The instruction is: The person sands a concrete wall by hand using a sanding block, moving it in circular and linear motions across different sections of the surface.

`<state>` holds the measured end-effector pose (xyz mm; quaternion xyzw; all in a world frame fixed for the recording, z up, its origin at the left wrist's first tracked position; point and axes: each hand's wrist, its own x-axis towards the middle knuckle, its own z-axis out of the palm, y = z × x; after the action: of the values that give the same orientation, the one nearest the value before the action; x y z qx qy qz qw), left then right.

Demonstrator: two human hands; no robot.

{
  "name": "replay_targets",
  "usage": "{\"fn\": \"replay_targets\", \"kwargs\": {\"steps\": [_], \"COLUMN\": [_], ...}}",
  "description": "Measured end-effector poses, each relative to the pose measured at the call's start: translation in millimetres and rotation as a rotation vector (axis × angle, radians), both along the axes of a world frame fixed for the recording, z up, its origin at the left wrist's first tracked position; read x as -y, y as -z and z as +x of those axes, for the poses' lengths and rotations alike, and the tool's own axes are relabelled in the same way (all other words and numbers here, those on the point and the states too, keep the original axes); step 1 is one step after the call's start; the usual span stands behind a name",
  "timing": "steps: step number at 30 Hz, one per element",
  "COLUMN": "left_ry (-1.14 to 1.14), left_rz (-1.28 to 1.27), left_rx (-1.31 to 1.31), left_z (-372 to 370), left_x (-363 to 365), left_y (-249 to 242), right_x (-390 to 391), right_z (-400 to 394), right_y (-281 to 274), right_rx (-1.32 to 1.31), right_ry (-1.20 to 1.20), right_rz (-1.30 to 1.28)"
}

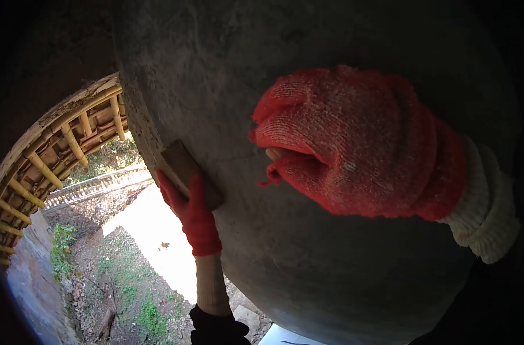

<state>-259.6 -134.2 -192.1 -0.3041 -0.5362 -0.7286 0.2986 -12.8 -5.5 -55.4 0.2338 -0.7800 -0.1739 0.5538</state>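
Note:
My left hand [194, 214], in a red knitted glove, grips a flat wooden block [191, 175] at the wall's left edge. Its thumb lies over the near face, while the fingers reach round the outer side. The block rests along the corner of a dark grey plastered wall [262, 247]. Much closer to the camera, my right hand [354, 144] is closed in front of the wall in a worn, dusty red glove. A bare fingertip pokes out of the torn glove. Whatever this hand holds, if anything, is hidden by the curled fingers; I cannot tell.
Left of the wall edge is an opening to the outdoors. A tiled roof underside with bamboo rafters [72, 144] runs along its top. Below lie sunlit ground [152, 236], grassy soil, a leafy plant [63, 250] and a low balustrade [98, 183]. A white surface [285, 336] shows at the bottom.

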Motion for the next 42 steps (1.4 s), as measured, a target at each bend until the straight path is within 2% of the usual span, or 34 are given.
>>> {"fn": "replay_targets", "kwargs": {"steps": [3, 4, 5, 8, 9, 11, 13, 14, 15, 16, 17, 18, 19, 21, 22, 23, 24, 25, 26, 27, 29, 32, 34, 35, 37, 39, 40, 42], "left_ry": [0.059, -0.089, -0.117, -0.264, -0.166, -0.130, -0.209, -0.278, -0.248, -0.218, -0.086, -0.055, -0.026, -0.100, -0.171, -0.272, -0.279, -0.232, -0.161, -0.163, -0.149, -0.253, -0.198, -0.199, -0.095, -0.165, -0.238, -0.212], "left_rz": [0.046, -0.064, -0.088, -0.320, -0.343, -0.311, -0.299, -0.288, -0.234, -0.181, -0.079, -0.042, -0.005, -0.106, -0.204, -0.324, -0.371, -0.374, -0.534, -0.521, -0.389, -0.339, -0.255, -0.269, -0.112, -0.215, -0.300, -0.363], "left_rx": [0.073, -0.006, -0.030, -0.527, -0.667, -0.766, -0.683, -0.609, -0.435, -0.262, -0.047, -0.002, 0.040, -0.039, -0.107, -0.273, -0.449, -0.599, -0.809, -0.807, -0.813, -0.547, -0.182, -0.180, 0.023, -0.070, -0.215, -0.562], "left_z": [-7.4, 9.2, 34.6, 96.0, 112.2, 108.2, 88.6, 73.0, 47.2, 22.6, 11.0, -1.0, -8.8, 12.3, 32.6, 54.4, 82.1, 103.6, 112.4, 110.9, 107.3, 69.1, 35.5, 31.0, 26.9, 45.1, 61.8, 101.1], "left_x": [2.7, -1.5, -9.2, -17.7, -15.7, -20.1, -14.4, -10.4, -9.4, -6.9, -1.4, 2.9, 5.0, 0.3, -4.1, -8.2, -10.2, -13.4, -10.2, -12.6, -14.1, -7.2, -5.3, -5.5, -3.3, -7.5, -11.2, -14.1], "left_y": [-11.2, -7.8, 0.3, 33.4, 40.2, 44.2, 28.8, 17.4, 12.4, 6.2, -5.3, -7.3, -8.7, 10.6, 25.5, 46.1, 64.9, 90.2, 114.0, 113.4, 111.7, 75.5, 56.6, 46.8, 31.8, 47.2, 61.3, 85.5], "right_x": [4.1, 5.1, 4.9, 1.3, 0.6, -0.8, 5.8, 12.6, 17.3, 20.4, 24.5, 23.7, 17.3, -0.1, -0.6, 0.0, 2.6, -0.2, -0.8, 0.3, -0.9, 15.2, 13.1, 7.0, 3.1, 14.9, 13.3, 18.0], "right_z": [4.7, 6.9, 10.1, 8.6, 6.3, 4.4, 1.6, -3.8, -6.5, -1.0, 9.4, 15.3, 9.8, -5.4, -3.3, -0.3, 1.1, 3.1, 6.6, 8.6, 9.7, 14.3, 14.3, 9.1, -3.1, -12.8, -7.1, 14.6], "right_y": [-6.4, -9.4, -12.3, -8.7, -6.8, -6.5, -3.3, 4.1, 8.2, 2.1, -10.3, -15.9, -10.3, 2.2, -1.2, -4.8, -8.1, -6.5, -5.1, -5.9, -6.7, -19.8, -18.6, -13.8, -0.9, 9.1, 3.1, -20.8], "right_rx": [0.025, 0.022, 0.062, 0.080, 0.055, 0.060, 0.064, -0.026, -0.116, -0.115, -0.093, -0.071, -0.076, 0.084, 0.076, 0.033, -0.006, -0.005, 0.033, 0.072, 0.080, 0.098, 0.123, 0.051, -0.023, -0.129, -0.133, 0.158], "right_ry": [0.080, 0.077, 0.082, 0.052, 0.020, -0.017, -0.046, -0.142, -0.235, -0.231, 0.047, 0.323, 0.321, -0.157, -0.153, -0.135, -0.120, -0.121, -0.033, 0.059, 0.090, 0.135, 0.151, 0.065, -0.029, -0.159, -0.164, 0.116], "right_rz": [0.066, 0.069, 0.055, -0.011, -0.072, -0.075, -0.089, -0.137, -0.187, -0.196, 0.057, 0.308, 0.298, -0.229, -0.228, -0.118, -0.003, 0.006, -0.022, -0.049, -0.029, 0.009, 0.024, 0.033, 0.040, -0.183, -0.181, 0.005]}}
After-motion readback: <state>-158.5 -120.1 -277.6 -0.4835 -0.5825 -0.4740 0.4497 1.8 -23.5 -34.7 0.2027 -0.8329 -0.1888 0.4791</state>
